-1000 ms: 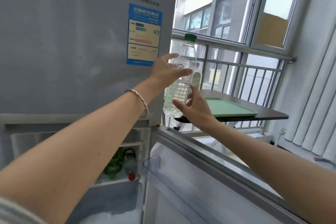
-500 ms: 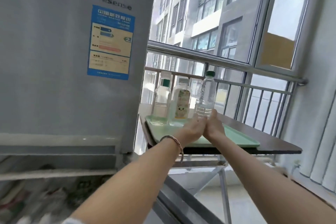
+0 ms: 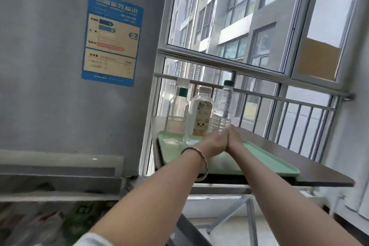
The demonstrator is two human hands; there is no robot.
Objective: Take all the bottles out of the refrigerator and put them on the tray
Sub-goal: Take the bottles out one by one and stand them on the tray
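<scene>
A clear water bottle (image 3: 224, 104) with a dark green cap stands upright on the mint-green tray (image 3: 269, 163). My left hand (image 3: 212, 143) and my right hand (image 3: 236, 141) are pressed together around its base, which they hide. Two more bottles stand to its left on the tray. One is a clear bottle (image 3: 176, 118) with a white cap and a little liquid. The other is a bottle with a cartoon label (image 3: 201, 120). The grey refrigerator (image 3: 60, 86) is on the left, and blurred bottles (image 3: 40, 223) show in its open lower compartment.
The tray lies on a dark tabletop (image 3: 323, 173) with metal legs, set against a window railing (image 3: 289, 98). The open lower fridge door edge runs below my arms. A white wall and blinds stand on the right.
The water bottle went from in front of the refrigerator over to the tray. Both hands slid down to its base. My view swung right, towards the table.
</scene>
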